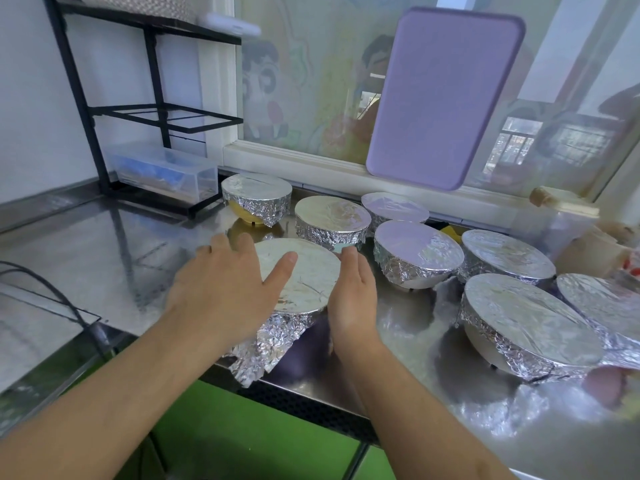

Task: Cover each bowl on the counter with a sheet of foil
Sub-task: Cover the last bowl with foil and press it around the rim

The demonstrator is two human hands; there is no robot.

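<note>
Hands are bracketing the nearest bowl (298, 271) at the bench (104, 244) front edge, one on each side, likely so the foil (266, 344) can be pressed down around the rim from both flanks at once.

Left hand (225, 282) is lying over the left part of the foil top, fingers (282, 268) straight and spread apart, thumb reaching across the flat surface; nothing is being pinched. Judgement: it is steadying the bowl and flattening the sheet.

Foil top is looking taut and smooth, reflecting light. Skirt is crumpling unevenly; a loose flap is hanging toward the bench edge at front left, not yet tucked.

Right hand (353, 296) is standing edge-on against the bowl's right side, fingers straight and held together, touching or just beside the foil wall; exact contact cannot be told.

Further right and behind, other bowls (419, 251) are sitting already wrapped, so this one appears among the last.
</note>
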